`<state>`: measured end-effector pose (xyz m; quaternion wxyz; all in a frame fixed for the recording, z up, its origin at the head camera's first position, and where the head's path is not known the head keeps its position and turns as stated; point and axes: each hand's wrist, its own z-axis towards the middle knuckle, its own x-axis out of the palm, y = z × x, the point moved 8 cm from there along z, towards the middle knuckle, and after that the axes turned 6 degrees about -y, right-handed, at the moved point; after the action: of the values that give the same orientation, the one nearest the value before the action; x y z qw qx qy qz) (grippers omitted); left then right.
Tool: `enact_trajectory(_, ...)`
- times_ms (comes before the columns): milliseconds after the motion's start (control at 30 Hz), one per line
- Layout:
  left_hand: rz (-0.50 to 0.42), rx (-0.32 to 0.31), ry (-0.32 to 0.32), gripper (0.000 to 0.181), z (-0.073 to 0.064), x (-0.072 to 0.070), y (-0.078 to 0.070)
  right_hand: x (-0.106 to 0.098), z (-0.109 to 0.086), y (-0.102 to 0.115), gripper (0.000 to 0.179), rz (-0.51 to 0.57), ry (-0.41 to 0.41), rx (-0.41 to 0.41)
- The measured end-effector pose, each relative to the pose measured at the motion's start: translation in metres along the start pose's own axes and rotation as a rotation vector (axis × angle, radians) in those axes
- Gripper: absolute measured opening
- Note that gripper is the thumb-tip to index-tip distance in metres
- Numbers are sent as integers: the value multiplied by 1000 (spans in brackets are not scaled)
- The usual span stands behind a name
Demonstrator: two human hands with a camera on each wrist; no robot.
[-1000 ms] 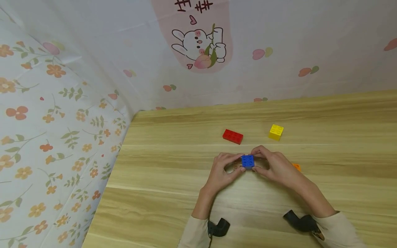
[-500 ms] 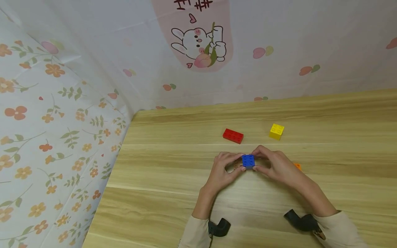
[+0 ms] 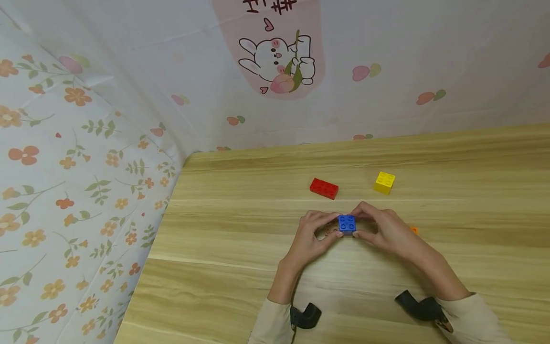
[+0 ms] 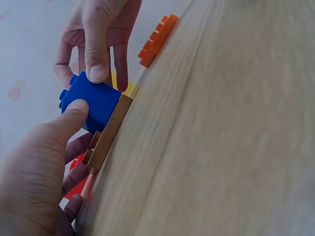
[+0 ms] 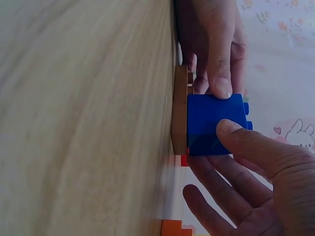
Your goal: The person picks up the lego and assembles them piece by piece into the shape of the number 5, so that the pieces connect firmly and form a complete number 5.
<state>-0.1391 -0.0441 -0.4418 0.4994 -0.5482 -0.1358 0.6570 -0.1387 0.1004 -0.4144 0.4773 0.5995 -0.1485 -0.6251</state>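
A blue toy brick (image 3: pixel 347 223) with studs on top sits on the right-hand end of a flat brown brick (image 4: pixel 110 135), which rests on the table. My left hand (image 3: pixel 310 236) pinches the blue brick from the left, thumb on its near face (image 4: pixel 96 101). From the right, my right hand (image 3: pixel 388 232) pinches the same brick, its thumb beside the other one in the right wrist view. Studs on the brown brick's left part show between the left fingers. Whether the two bricks are fully pressed together I cannot tell.
A red brick (image 3: pixel 324 188) lies beyond the hands, with a yellow brick (image 3: pixel 384 182) to its right. An orange brick (image 4: pixel 157 42) lies by the right hand, mostly hidden in the head view. A patterned cloth (image 3: pixel 275 119) hangs behind the wooden table (image 3: pixel 215 215).
Both hands keep their hold on the blue brick and have barely moved. The head view has shifted slightly.
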Motion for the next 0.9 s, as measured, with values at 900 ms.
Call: enact_trajectory(900, 32, -47, 58, 42, 1, 1, 1, -1, 1, -4, 36, 22, -1, 17)
